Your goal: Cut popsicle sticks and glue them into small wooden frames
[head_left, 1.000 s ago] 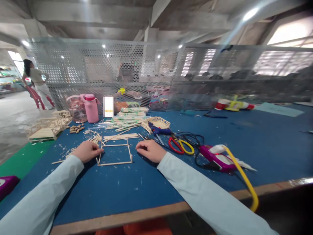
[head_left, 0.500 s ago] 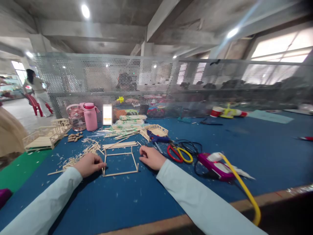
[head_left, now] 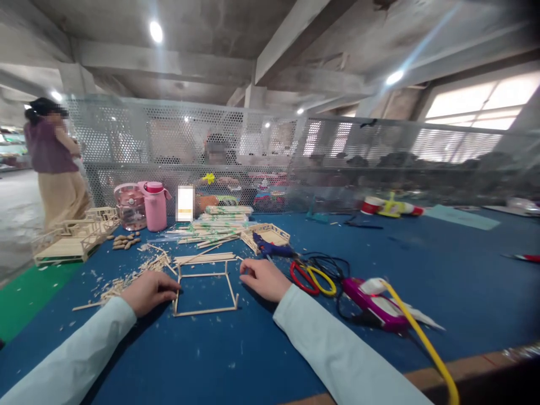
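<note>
With its four sides already joined, the stick frame [head_left: 206,311] lies between the hands, left hand [head_left: 147,291] touching it, grip unclear, right hand [head_left: 266,279] loosely open nearby.

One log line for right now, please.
left hand: at left side of stick frame | right hand: beside frame, apart | frame: flat on blue table | glue gun: beyond right hand

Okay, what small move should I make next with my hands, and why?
I'd probably bring your right hand slightly left to steady the near side of the pale wooden stick frame. Your left hand is at the frame's left side, while the right sits just off its right side, seemingly with nothing in its fingers, so only one end looks supported.
</note>
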`<state>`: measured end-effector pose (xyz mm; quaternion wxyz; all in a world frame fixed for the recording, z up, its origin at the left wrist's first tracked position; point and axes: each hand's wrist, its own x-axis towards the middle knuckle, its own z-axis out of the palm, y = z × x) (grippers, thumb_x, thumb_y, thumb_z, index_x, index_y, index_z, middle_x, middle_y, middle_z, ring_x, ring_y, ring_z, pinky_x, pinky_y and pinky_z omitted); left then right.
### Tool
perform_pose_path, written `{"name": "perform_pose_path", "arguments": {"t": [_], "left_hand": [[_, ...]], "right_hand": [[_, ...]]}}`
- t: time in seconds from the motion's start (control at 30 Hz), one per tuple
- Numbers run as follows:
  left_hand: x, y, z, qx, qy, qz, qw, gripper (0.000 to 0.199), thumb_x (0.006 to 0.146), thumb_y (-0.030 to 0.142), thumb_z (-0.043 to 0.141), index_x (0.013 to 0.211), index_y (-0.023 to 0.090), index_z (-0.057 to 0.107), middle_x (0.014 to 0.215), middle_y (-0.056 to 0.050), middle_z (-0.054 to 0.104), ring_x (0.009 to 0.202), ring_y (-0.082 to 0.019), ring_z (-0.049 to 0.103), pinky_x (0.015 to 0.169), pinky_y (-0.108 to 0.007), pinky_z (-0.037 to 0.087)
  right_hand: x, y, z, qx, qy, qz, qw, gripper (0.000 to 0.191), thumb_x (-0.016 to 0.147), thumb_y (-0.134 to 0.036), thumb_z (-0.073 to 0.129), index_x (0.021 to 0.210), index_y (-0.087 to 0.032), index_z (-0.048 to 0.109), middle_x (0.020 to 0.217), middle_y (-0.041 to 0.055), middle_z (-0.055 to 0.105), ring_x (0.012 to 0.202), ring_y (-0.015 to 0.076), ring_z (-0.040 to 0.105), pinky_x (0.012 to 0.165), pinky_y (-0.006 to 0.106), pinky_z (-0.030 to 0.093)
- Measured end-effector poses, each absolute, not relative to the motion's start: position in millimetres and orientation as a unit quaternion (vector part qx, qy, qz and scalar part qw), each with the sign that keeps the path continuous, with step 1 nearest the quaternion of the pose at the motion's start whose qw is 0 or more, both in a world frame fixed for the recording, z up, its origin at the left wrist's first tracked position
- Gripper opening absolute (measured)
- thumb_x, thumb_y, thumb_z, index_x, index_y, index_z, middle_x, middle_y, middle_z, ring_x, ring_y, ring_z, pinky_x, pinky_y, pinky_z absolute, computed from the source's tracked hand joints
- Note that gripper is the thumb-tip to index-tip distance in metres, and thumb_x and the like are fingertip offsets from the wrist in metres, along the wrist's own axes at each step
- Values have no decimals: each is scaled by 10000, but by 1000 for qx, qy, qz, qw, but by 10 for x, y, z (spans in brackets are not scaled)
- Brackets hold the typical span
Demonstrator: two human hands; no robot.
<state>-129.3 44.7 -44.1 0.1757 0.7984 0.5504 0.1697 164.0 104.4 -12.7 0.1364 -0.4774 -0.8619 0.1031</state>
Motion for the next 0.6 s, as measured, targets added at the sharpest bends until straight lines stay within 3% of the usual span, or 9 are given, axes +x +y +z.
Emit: {"name": "perform_pose_path", "arguments": {"t": [0.2, 0.33, 0.43, 0.6], "left_hand": [[-1260, 447, -435, 861, 482, 144, 80, 253, 825, 294, 479, 879, 249, 721, 749, -46, 651, 693, -135, 591, 625, -214, 410], [-1254, 446, -428, 869, 472, 133, 67, 249, 830, 270, 478, 836, 247, 726, 735, -39, 640, 662, -120, 584, 595, -202, 394], [-1256, 444, -420, 872, 467, 132, 65, 265, 843, 278, 460, 836, 238, 722, 734, -39, 635, 660, -115, 576, 592, -196, 395], [-1271, 447, -413, 870, 471, 123, 75, 265, 842, 270, 455, 925, 236, 704, 786, -46, 644, 718, -132, 586, 647, -208, 420]], "right_hand": [[1575, 1077, -222, -467, -869, 98, 129, 163, 724, -230, 576, 870, -207, 646, 695, 17, 650, 635, 143, 567, 563, 228, 349], [1501, 1168, -277, -472, -867, 76, 139, 256, 769, -236, 529, 996, -230, 646, 884, 65, 683, 828, 205, 603, 672, 278, 399], [1438, 1239, -299, -457, -875, 77, 140, 205, 790, -245, 511, 912, -247, 676, 952, 42, 681, 896, 200, 599, 721, 272, 406], [1391, 1270, -320, -457, -874, 79, 144, 136, 784, -243, 527, 776, -203, 657, 809, 51, 678, 787, 186, 603, 658, 249, 389]]}}
